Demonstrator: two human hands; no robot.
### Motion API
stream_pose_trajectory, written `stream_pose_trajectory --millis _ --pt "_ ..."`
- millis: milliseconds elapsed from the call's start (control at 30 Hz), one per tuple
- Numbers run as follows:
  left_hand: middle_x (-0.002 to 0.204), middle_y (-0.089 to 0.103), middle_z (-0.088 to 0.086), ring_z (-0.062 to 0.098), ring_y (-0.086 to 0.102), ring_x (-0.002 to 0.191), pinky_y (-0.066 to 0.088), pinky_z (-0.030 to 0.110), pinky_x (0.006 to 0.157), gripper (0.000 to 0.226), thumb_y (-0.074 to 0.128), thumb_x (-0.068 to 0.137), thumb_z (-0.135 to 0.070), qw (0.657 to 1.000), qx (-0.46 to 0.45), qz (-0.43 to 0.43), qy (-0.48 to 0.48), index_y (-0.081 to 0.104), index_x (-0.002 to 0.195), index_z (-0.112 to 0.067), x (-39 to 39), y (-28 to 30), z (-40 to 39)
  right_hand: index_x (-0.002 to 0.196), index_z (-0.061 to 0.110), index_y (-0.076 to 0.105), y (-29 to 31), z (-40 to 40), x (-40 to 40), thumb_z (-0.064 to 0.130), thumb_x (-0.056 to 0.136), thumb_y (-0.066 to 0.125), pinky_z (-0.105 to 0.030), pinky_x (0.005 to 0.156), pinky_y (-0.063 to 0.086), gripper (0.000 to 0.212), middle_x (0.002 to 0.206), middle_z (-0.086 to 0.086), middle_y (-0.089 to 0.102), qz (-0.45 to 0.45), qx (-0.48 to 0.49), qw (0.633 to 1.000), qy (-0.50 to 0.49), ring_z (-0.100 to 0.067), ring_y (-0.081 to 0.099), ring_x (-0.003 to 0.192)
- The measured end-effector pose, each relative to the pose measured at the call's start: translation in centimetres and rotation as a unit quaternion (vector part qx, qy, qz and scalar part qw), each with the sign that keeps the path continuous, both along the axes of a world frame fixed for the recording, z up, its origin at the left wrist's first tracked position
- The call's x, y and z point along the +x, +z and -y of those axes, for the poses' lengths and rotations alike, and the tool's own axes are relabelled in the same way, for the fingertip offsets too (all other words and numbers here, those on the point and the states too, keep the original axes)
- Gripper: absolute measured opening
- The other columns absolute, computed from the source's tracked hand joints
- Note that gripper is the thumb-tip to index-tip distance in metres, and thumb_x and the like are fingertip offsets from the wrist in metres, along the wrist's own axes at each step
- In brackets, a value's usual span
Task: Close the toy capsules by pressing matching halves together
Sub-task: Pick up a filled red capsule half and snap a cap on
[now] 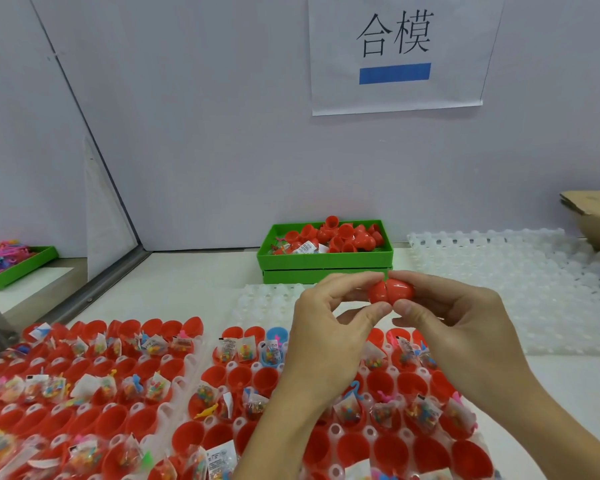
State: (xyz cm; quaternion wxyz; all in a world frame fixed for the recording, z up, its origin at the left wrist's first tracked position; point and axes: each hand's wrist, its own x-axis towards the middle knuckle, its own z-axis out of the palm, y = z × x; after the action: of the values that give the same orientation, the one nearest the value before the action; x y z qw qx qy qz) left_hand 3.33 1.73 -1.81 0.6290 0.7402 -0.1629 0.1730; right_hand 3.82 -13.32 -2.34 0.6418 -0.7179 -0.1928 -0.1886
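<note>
A red toy capsule (391, 292) is held level above the table, its two halves meeting at a seam in the middle. My left hand (329, 323) pinches the left half between thumb and fingertips. My right hand (465, 320) grips the right half the same way. Below my hands lie white trays (187, 362) with several open red capsule halves (267, 377), many holding small bagged toys. One blue half (277, 336) sits among them.
A green bin (326, 259) of loose red halves stands behind my hands by the wall. White holder trays (520, 278) lie at the right, with a cardboard box (596, 216) beyond them. Another green tray (14, 263) of coloured toys is at far left.
</note>
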Motion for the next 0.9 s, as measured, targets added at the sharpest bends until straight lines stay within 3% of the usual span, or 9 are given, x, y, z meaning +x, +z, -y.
stream_pose_trajectory --millis 167,267,367,533,700,900 --pt "0.105 0.074 0.0 0.011 0.071 0.097 0.057 0.019 0.078 0.038 0.074 0.082 0.002 0.999 -0.038 -0.014 -0.029 0.073 0.114 -0.019 0.04 -0.2 0.04 0.098 0.036 0.072 0.14 0.16 0.02 -0.005 0.082 0.071 -0.013 0.067 0.055 0.044 0.084 0.015 0.077 0.006 -0.01 1.0 -0.01 -0.008 0.074 0.072" --pt "0.096 0.076 -0.005 0.012 0.074 0.088 0.058 0.02 0.072 0.039 0.075 0.081 0.004 0.998 -0.052 -0.016 -0.028 0.073 0.11 -0.023 0.06 -0.14 0.01 0.097 0.033 0.072 0.23 0.28 0.03 -0.007 0.081 0.071 -0.012 0.067 0.055 0.043 0.082 0.013 0.077 -0.003 -0.014 1.0 -0.007 -0.008 0.074 0.071" --pt "0.092 0.076 -0.007 0.011 0.073 0.089 0.058 0.022 0.08 0.039 0.077 0.078 0.003 0.999 -0.048 -0.007 -0.015 0.074 0.1 -0.028 0.07 -0.01 0.03 0.092 0.034 0.072 0.42 0.46 0.03 -0.01 0.079 0.071 -0.011 0.066 0.054 0.046 0.078 0.013 0.076 -0.007 -0.019 1.0 -0.008 -0.007 0.073 0.07" --pt "0.094 0.077 -0.008 0.005 0.072 0.09 0.054 0.014 0.078 0.034 0.077 0.078 0.002 0.997 -0.066 -0.014 -0.036 0.076 0.099 -0.025 -0.27 0.47 0.06 0.09 0.036 0.072 0.58 0.63 -0.01 -0.01 0.078 0.071 -0.009 0.066 0.054 0.048 0.078 0.017 0.076 -0.006 -0.016 1.0 -0.007 -0.006 0.073 0.072" --pt "0.086 0.076 -0.015 -0.001 0.071 0.085 0.052 0.009 0.075 0.033 0.077 0.078 0.0 0.998 -0.063 -0.02 -0.008 0.075 0.093 -0.029 -0.46 0.64 0.37 0.092 0.03 0.074 0.39 0.51 -0.01 -0.012 0.078 0.07 -0.011 0.065 0.054 0.045 0.077 0.011 0.076 -0.008 -0.008 1.0 0.003 -0.008 0.073 0.068" --pt "0.082 0.076 -0.016 -0.003 0.07 0.084 0.052 0.008 0.069 0.035 0.078 0.075 0.002 0.998 -0.05 -0.027 0.033 0.077 0.084 -0.032 -0.34 0.28 0.6 0.092 0.033 0.074 0.03 0.28 -0.18 -0.013 0.078 0.071 -0.011 0.071 0.054 0.048 0.082 0.017 0.076 0.013 -0.046 0.999 -0.019 0.0 0.072 0.075"
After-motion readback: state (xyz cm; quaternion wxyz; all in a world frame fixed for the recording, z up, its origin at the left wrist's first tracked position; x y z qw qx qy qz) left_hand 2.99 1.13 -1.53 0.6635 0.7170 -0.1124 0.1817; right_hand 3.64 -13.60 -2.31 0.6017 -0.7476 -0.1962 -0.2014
